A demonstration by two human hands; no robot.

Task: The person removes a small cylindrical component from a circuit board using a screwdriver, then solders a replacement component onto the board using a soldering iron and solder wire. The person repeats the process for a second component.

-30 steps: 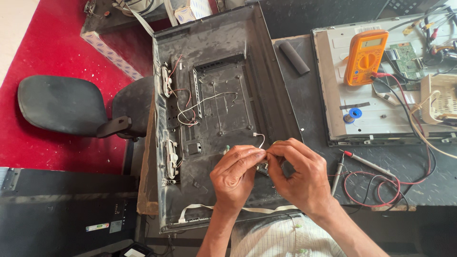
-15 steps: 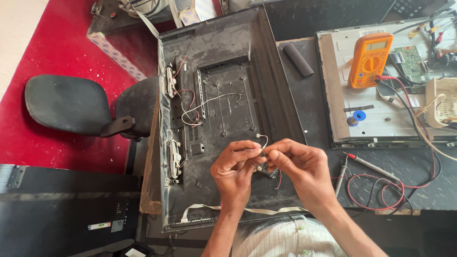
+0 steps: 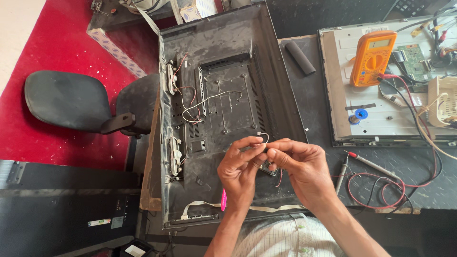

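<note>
Fingers (image 3: 251,148) of the left hand (image 3: 240,171) and the right hand (image 3: 302,169) pinch together on a thin white wire (image 3: 263,136). Both hands hover over a dusty black panel (image 3: 228,62) on the desk (image 3: 409,164). An orange multimeter (image 3: 372,58) lies well apart.

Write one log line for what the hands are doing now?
left hand: pinching thin white wire | right hand: pinching same wire | below: dusty TV back panel | nearby: orange multimeter

A small white-and-blue box (image 3: 199,9) sits at the top edge; the orange multimeter's grey screen (image 3: 379,43) lies far right.
</note>
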